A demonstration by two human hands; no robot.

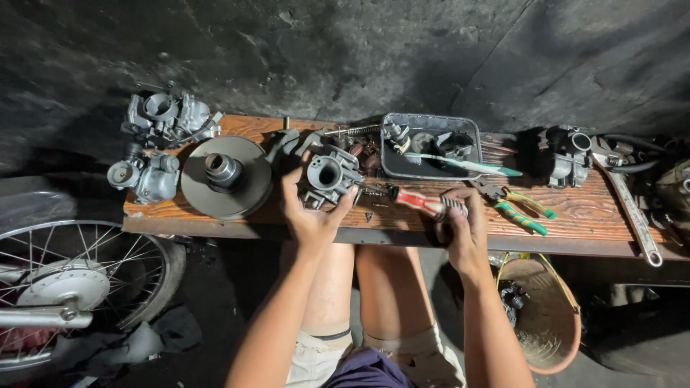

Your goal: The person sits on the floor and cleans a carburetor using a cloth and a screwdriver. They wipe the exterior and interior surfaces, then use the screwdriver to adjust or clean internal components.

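Bare knees under a wooden bench [215, 215], 2 hands working at a carburetor.

The round pulley disc [226, 177] lies left; the left hand [310, 215] clasps the carburetor [327, 176] at the bench's near edge, and the right hand [463, 230] is closed on a red-handled screwdriver [420, 202] aimed at it. A slipping tip could gouge metal or drop small screws.

Items on the wooden surface [575, 215]: grey pulley disc [226, 176], two spare carburetors [154, 147], metal tray [430, 147] of small parts, green-handled pliers [521, 208], long wrench [632, 212]. Below: spoked wheel [79, 284], clay-coloured bucket [546, 316].
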